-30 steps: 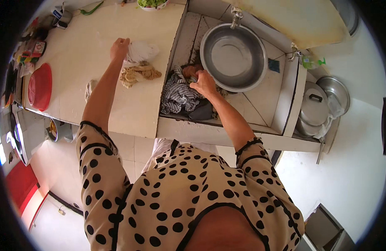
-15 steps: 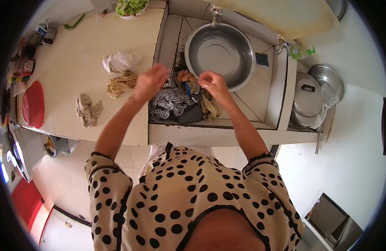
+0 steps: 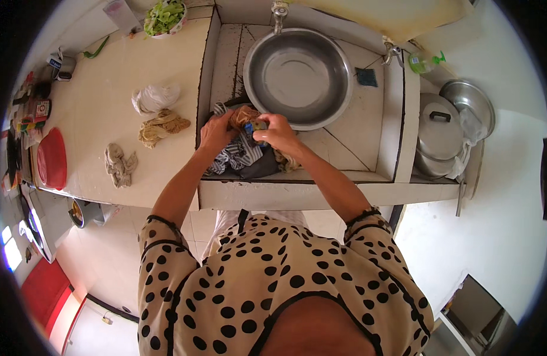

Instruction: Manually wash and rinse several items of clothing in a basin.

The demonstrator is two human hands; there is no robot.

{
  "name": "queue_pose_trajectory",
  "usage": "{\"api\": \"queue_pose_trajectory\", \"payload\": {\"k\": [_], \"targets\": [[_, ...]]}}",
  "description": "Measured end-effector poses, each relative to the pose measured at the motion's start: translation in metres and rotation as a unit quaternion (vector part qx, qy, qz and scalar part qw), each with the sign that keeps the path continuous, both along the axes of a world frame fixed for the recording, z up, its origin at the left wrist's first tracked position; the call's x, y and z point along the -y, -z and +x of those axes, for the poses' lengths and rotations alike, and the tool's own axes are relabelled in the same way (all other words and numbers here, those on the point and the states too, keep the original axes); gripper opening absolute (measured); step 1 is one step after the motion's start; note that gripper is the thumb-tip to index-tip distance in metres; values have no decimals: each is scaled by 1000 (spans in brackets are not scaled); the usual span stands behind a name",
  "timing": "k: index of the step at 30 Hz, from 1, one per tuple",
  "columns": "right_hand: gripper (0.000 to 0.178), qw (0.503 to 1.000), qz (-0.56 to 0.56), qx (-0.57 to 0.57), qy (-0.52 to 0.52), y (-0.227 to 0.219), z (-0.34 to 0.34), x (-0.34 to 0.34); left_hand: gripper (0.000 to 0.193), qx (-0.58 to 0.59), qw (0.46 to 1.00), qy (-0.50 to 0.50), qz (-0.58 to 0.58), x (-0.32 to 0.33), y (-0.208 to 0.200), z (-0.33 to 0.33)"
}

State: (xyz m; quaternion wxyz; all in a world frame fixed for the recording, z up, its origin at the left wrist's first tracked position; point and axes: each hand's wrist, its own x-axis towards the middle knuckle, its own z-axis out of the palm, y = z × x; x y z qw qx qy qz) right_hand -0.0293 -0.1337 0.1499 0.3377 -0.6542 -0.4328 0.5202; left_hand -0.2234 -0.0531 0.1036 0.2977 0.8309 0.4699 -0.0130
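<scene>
Hands (image 3: 278,134) moved closer together, on clothes (image 3: 242,155) in tiled sink (image 3: 362,127), curled, seemingly gripping them, metal basin (image 3: 300,74) alongside

On the far side of the pale table (image 3: 86,113) we see a white bowl (image 3: 178,27) heaped with green leaves (image 3: 161,15), and beside it a clear rectangular container (image 3: 123,16). A slender green pod or stalk (image 3: 96,48) lies further left, and we have a red plastic basin (image 3: 52,158) near the left end. One metal tap (image 3: 279,16) stands at the back; near a second tap (image 3: 392,52) we notice a dark green scouring pad (image 3: 366,76) and a pump bottle (image 3: 420,63). Rightmost, we find a lidded metal pot (image 3: 434,133), a crumpled plastic bag (image 3: 474,127) and a shiny metal bowl (image 3: 463,90).
</scene>
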Motion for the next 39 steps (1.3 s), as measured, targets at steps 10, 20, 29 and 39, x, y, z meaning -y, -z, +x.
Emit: {"api": "queue_pose_trajectory", "payload": {"k": [10, 20, 29, 39], "targets": [[36, 835, -29, -472, 281, -69, 100, 20, 32, -2, 956, 200, 215, -33, -7, -19], [31, 850, 7, -401, 342, -103, 83, 10, 31, 374, 867, -147, -294, -16, -19, 29], [56, 953, 143, 204, 172, -14, 87, 21, 45, 584, 375, -292, -659, 28, 20, 22], [33, 894, -124, -78, 424, 119, 186, 53, 43, 570, 434, -431, -548, 24, 58, 15]]}}
